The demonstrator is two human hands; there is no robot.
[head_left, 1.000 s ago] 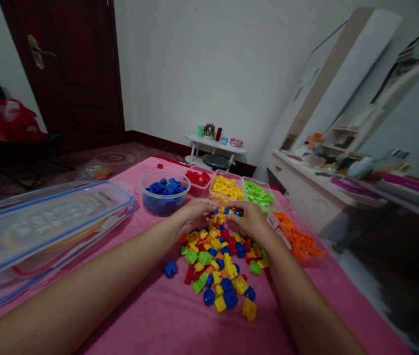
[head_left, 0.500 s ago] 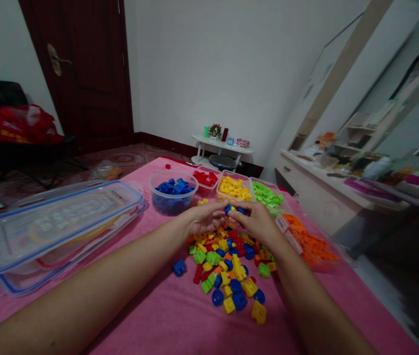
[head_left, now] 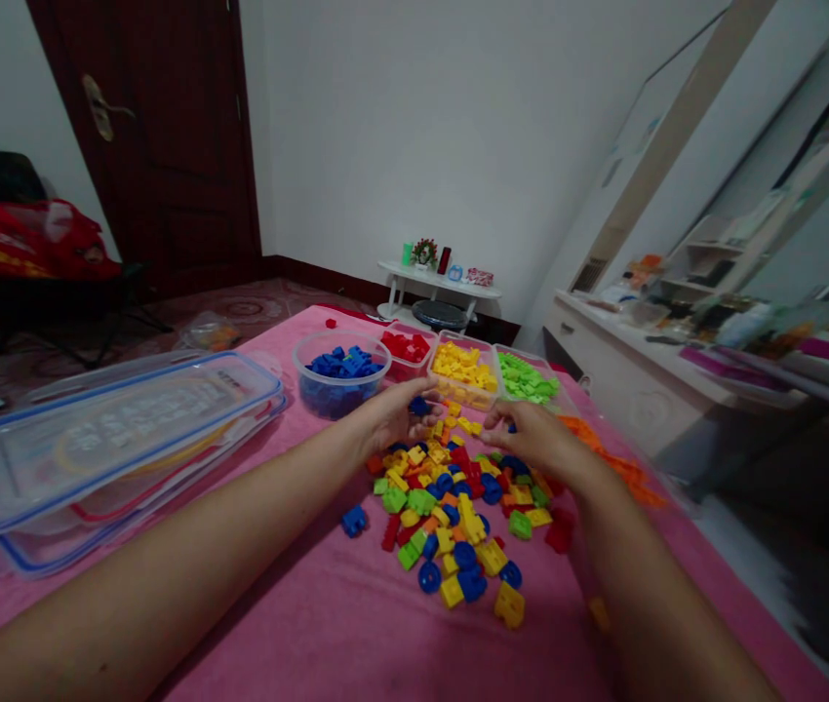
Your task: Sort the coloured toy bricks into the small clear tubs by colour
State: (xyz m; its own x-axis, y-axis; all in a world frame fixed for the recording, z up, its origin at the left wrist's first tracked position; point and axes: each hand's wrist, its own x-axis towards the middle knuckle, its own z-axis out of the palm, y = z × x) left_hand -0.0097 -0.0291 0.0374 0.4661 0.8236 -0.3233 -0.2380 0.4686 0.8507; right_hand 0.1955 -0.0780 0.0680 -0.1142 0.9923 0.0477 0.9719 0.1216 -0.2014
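A heap of small plastic blocks (head_left: pixel 451 507) in blue, yellow, red, green and orange lies on the pink cloth (head_left: pixel 327 624). My left hand (head_left: pixel 394 417) is at the heap's far left edge, fingers curled round a blue block (head_left: pixel 418 406). My right hand (head_left: pixel 532 439) rests over the heap's far right side, fingers bent; a bit of blue shows at its fingertips, too small to name. Behind the heap stand a round tub of blue blocks (head_left: pixel 339 372) and boxes of red (head_left: pixel 404 348), yellow (head_left: pixel 464 367) and green blocks (head_left: pixel 528 378).
Stacked clear lids with blue rims (head_left: pixel 107 439) lie at the left. Orange blocks (head_left: pixel 623 468) sit in a box at the right, partly behind my arm. A white desk (head_left: pixel 626 361), a small white side table (head_left: pixel 438 283) and a dark door (head_left: pixel 158 136) stand beyond.
My hands, which were together over the heap's far end, have come apart; the left now carries a blue block toward the left, the right has dropped onto the heap.
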